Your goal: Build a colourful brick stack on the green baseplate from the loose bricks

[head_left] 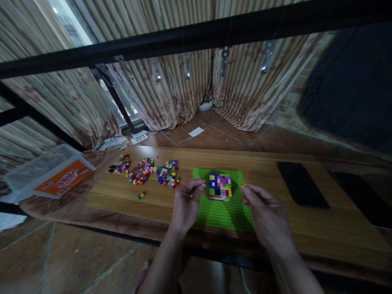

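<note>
A block of multicoloured toy bricks [219, 185] stands on a green studded baseplate [225, 214]. To its left, my left hand [187, 204] is closed in a pinch on a small pink brick [203, 185], just apart from the block. On the other side, my right hand [265, 206] pinches a small yellow brick [243, 186] between thumb and forefinger, over the plate's right edge. The block's top shows blue, yellow, pink, white, black and red bricks. Both hands hover above the plate.
Loose brick piles [142, 169] lie on the wooden board [122, 200] at left, with a few green and orange bricks [141, 195] nearer. A clear plastic box [45, 163] with an orange label stands far left. A black tablet-like slab [301, 183] lies at right. A dark rail [183, 36] crosses above.
</note>
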Demonstrator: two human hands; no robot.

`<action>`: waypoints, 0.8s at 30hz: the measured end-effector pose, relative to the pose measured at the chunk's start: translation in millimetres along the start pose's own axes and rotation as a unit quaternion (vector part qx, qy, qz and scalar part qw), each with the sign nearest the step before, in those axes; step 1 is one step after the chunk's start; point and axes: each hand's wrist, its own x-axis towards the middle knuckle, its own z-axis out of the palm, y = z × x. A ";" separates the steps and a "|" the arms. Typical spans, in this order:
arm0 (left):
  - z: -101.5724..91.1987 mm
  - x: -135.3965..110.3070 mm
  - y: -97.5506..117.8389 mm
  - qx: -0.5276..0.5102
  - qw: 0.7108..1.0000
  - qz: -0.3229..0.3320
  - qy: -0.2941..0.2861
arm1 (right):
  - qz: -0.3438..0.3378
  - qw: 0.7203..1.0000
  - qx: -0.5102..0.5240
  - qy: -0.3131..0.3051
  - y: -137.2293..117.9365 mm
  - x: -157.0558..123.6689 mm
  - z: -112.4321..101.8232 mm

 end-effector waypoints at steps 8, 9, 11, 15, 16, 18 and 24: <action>8.4 1.8 -8.3 0.186 0.979 0.076 0.016 | -0.006 0.998 -0.057 -0.006 -6.5 -3.0 4.0; 8.2 2.2 -6.7 0.217 0.972 0.085 0.014 | -0.006 0.998 -0.061 -0.006 -7.5 -3.0 3.7; 8.4 3.1 -3.2 0.250 0.964 0.093 0.006 | -0.007 0.998 -0.065 -0.004 -8.5 -3.0 2.9; 11.0 4.8 0.0 0.237 0.966 0.102 0.001 | -0.004 0.997 -0.073 0.000 -7.5 -2.7 2.1; 11.6 5.0 -0.2 0.233 0.966 0.108 0.001 | -0.005 0.997 -0.078 0.000 -7.0 -2.7 2.1; 12.6 5.1 -1.0 0.228 0.966 0.123 -0.003 | -0.012 0.996 -0.092 -0.002 -6.4 -2.6 2.0; 13.6 5.6 -1.3 0.214 0.968 0.134 -0.004 | -0.017 0.993 -0.113 -0.006 -6.5 -2.2 1.6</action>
